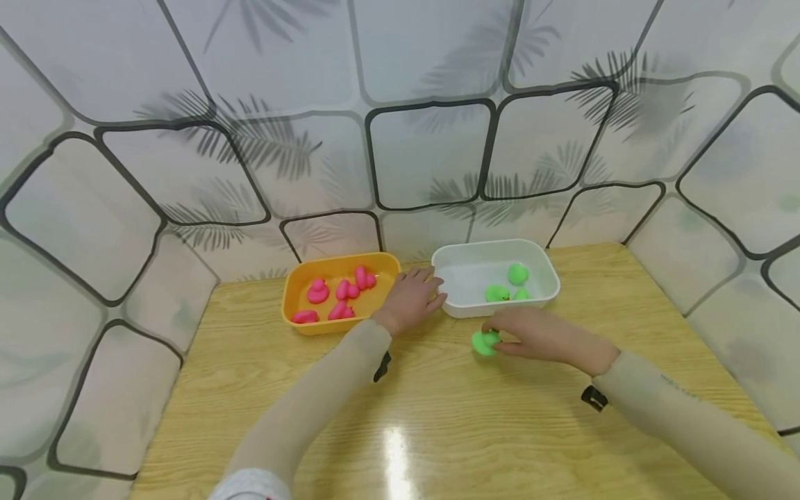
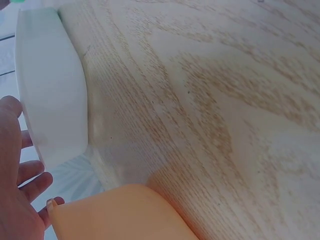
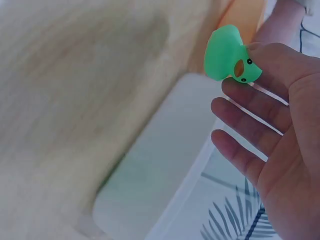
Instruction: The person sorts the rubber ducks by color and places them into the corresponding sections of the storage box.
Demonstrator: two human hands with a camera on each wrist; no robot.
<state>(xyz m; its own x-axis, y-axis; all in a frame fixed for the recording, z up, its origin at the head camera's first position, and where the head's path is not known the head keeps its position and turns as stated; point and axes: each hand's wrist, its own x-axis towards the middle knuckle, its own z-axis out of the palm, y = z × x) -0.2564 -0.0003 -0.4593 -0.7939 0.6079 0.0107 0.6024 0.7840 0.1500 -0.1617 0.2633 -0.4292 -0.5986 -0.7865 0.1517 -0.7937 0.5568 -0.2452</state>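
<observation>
My right hand [image 1: 509, 340] pinches a small green duck [image 1: 484, 342] at table level, just in front of the white tray [image 1: 450, 258]. In the right wrist view the green duck [image 3: 227, 55] sits at my index fingertip, and the other fingers [image 3: 250, 135] lie straight. Three green ducks [image 1: 496, 293] lie inside the white tray. My left hand [image 1: 415, 297] rests flat between the two trays, with its fingertips at the white tray's left rim. In the left wrist view its fingers [image 2: 30, 180] are relaxed and hold nothing.
An orange tray [image 1: 294, 281] with several pink ducks [image 1: 317, 292] stands left of the white tray, both against the back wall. The wooden table [image 1: 437, 417] is enclosed by patterned panels at the back and both sides.
</observation>
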